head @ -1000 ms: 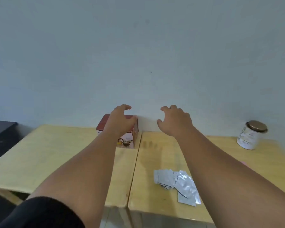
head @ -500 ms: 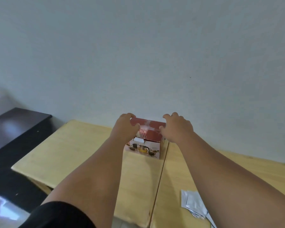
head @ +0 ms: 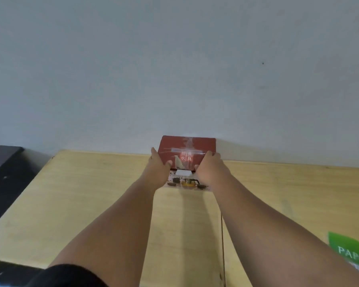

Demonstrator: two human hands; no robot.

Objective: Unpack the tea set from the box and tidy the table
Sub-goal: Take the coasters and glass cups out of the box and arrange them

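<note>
- Now both hands are on the red tea set box [head: 188,149]. A second ago they hovered with curled fingers, the right one clear of it.
- The left hand [head: 159,168] holds the box's left side with its thumb over the top face. The right hand [head: 210,169] clasps the right side. The two are apart, with the box clamped between them.
- The box stands at the far edge of the wooden table [head: 81,204], close to the wall [head: 174,69] and left of the seam between the two tabletops. Whether its base has left the wood I cannot tell.
- The view has swung left, so a green paper pack [head: 350,250] now shows at the right edge and a dark cabinet [head: 2,168] at the left.
- Judged from this, the grip is made and the box is still sealed. Drawing it nearer to open it seems the next step.
</note>
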